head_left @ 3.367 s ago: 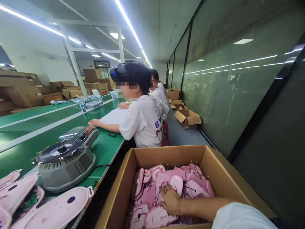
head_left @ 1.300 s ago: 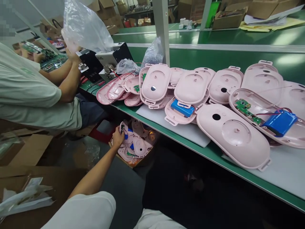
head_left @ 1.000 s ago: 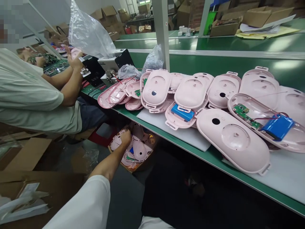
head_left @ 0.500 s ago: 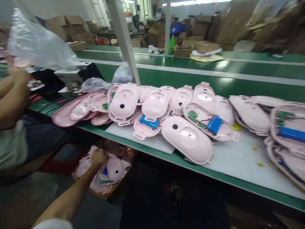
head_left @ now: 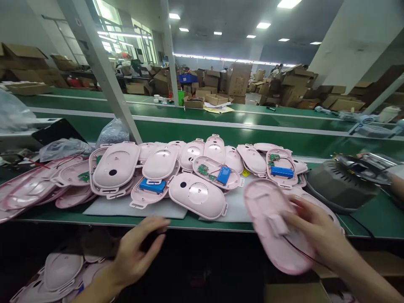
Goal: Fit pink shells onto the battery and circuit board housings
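My right hand grips a pink plastic shell over the bench edge. Its inner side faces me; a pale block and a thin dark wire show on it. Bent and apart, the fingers of my left hand hold nothing, just below the bench edge. Beyond both hands, several pink shells lie heaped in a row, such as an oval one with a round dark hole. Some lie with the inside up, showing a green circuit board and a blue battery pack.
A grey machine-like housing stands at the right, with part of another person's hand beside it. More pink shells lie low at the left. Plastic bags and a slanted post stand behind the heap.
The view has swung right and up. A hand was in the box of shells below the bench; now my left hand is above that area, and my right hand has appeared holding a pink shell.
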`<state>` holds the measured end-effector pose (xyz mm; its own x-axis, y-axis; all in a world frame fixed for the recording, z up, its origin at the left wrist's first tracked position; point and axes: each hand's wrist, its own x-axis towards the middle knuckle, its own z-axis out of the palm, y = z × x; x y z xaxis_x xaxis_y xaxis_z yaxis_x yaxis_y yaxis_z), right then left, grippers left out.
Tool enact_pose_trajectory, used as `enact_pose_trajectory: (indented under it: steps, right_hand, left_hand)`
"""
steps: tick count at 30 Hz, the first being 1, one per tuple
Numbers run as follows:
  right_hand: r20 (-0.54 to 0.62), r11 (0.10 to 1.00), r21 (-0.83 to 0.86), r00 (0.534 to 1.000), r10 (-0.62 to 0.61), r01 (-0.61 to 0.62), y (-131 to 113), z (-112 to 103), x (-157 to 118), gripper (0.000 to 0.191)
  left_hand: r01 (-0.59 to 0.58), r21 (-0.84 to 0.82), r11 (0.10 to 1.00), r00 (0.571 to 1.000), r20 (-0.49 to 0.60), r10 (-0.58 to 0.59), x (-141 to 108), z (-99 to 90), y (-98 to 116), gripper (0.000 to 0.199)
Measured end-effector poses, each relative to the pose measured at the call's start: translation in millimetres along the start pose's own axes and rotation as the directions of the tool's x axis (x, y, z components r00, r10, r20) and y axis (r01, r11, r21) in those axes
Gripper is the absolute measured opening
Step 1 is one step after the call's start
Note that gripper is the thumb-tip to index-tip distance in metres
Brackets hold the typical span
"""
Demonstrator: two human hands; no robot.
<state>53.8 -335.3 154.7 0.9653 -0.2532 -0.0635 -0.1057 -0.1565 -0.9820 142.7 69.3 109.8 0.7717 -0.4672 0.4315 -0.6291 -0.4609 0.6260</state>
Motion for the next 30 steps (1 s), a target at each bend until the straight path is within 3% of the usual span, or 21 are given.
enact_pose_trajectory:
  steps: [2,4,6,8,11,14,16,18,20,22,24,25,27,28,30]
  right_hand:
    - [0.207,0.993,0.114,0.978,-0.033,0.009,-13.9,27.3,23.7,0.041]
    - [0.352,0.984,0.165,0.928,-0.123,0.067,-22.8,50.3,42.3,0.032]
    - [0.388,0.980,0.168,0.906,-0.167,0.109,-25.1,60.1,51.4,0.031]
    - [0.366,0.985,0.159,0.922,-0.123,0.068,-22.5,55.3,52.6,0.039]
    - [0.245,0.992,0.114,0.967,-0.075,0.048,-18.9,35.6,47.1,0.051]
    - [0.083,0.981,-0.019,0.978,-0.193,0.195,-25.6,27.9,41.9,0.049]
    - [0.080,0.957,-0.108,0.962,-0.261,0.269,-35.9,34.2,41.9,0.055]
    - [0.201,0.935,-0.146,0.935,-0.293,0.325,-47.3,43.5,44.0,0.062]
    - [0.388,0.923,-0.145,0.879,-0.279,0.357,-55.6,48.0,45.9,0.054]
    - [0.540,0.925,-0.144,0.811,-0.224,0.351,-57.4,43.0,45.9,0.043]
    - [0.585,0.934,-0.170,0.795,-0.162,0.315,-51.0,29.0,43.7,0.041]
    - [0.570,0.940,-0.192,0.812,-0.125,0.280,-45.2,19.9,42.4,0.041]
    - [0.466,0.969,-0.190,0.883,-0.052,0.157,-30.7,1.9,40.5,0.041]
    - [0.399,0.987,-0.142,0.917,-0.014,0.077,-23.2,-5.7,40.3,0.042]
    - [0.276,0.996,0.054,0.960,0.055,-0.072,-10.6,-15.6,41.0,0.046]
  left_hand:
    - [0.248,-0.372,0.894,0.962,0.203,-0.182,45.4,21.0,57.7,0.044]
    - [0.419,-0.597,0.684,0.896,0.392,-0.207,79.4,41.4,95.3,0.054]
    - [0.500,-0.669,0.550,0.864,0.424,-0.270,98.1,58.5,110.0,0.057]
    - [0.515,-0.694,0.503,0.855,0.374,-0.360,103.3,68.6,108.1,0.054]
    - [0.500,-0.690,0.523,0.853,0.290,-0.434,100.4,69.3,95.8,0.049]
    - [0.479,-0.654,0.585,0.868,0.255,-0.426,101.7,61.6,92.8,0.049]
    - [0.479,-0.596,0.645,0.877,0.282,-0.390,105.9,57.7,99.3,0.047]
    - [0.466,-0.504,0.727,0.880,0.344,-0.326,109.5,56.4,110.1,0.041]
    - [0.447,-0.424,0.788,0.869,0.415,-0.271,110.9,56.8,120.9,0.035]
    - [0.469,-0.406,0.784,0.839,0.484,-0.250,112.4,56.3,126.3,0.035]
    - [0.457,-0.390,0.800,0.835,0.499,-0.233,119.8,52.9,122.4,0.034]
    - [0.386,-0.321,0.865,0.867,0.446,-0.222,127.4,50.0,116.4,0.031]
    - [0.160,-0.011,0.987,0.956,0.249,-0.153,151.2,43.6,97.3,0.027]
    - [0.055,0.219,0.974,0.984,0.151,-0.090,166.3,40.9,85.1,0.027]
    - [0.010,0.421,0.907,0.992,0.107,-0.061,197.9,38.8,58.9,0.031]
